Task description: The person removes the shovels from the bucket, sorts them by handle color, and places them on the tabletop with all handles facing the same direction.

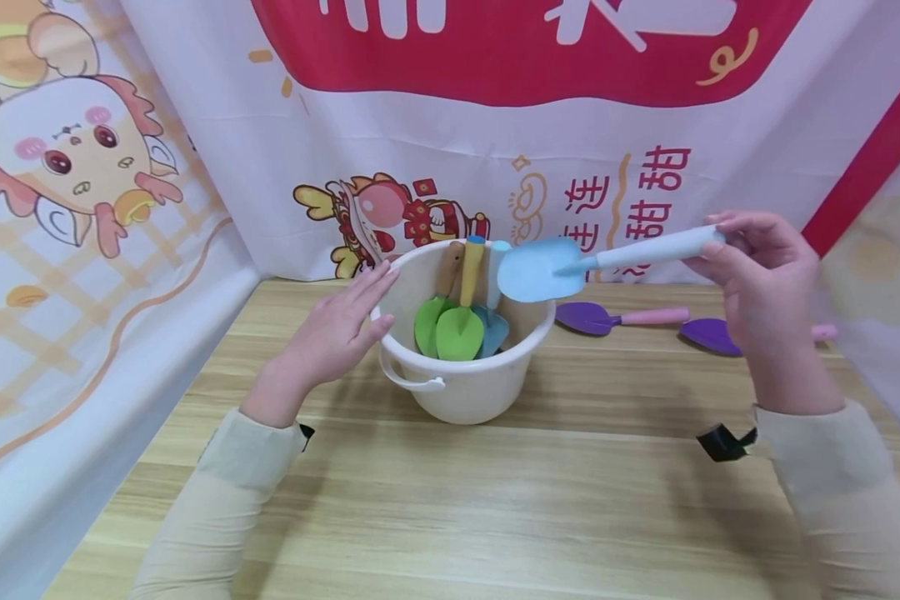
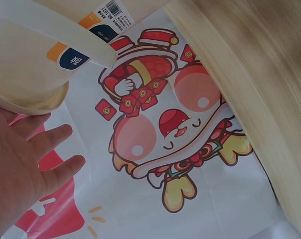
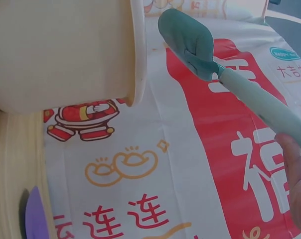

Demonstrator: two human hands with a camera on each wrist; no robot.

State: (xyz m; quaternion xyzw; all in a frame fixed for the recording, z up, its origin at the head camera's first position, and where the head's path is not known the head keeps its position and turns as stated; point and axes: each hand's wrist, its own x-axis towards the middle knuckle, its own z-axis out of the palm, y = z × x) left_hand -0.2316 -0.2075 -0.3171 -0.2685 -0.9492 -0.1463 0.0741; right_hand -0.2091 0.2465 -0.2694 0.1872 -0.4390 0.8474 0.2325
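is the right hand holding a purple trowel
No, in the head view the right hand grips a light blue trowel.

Head cam: high, near side, facing far and down, takes in bucket [image 1: 468, 392] and table [image 1: 450, 517]. Left wrist: close, left of bucket, rolled, facing far cloth [image 1: 450, 137]. Right wrist: close, right of bucket, also rolled. Wrist views share bucket, cloth.

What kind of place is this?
Probably a little indoor tabletop booth: there's a wooden table, printed cartoon cloths hang around it, and a white bucket holding small shovels stands on top.
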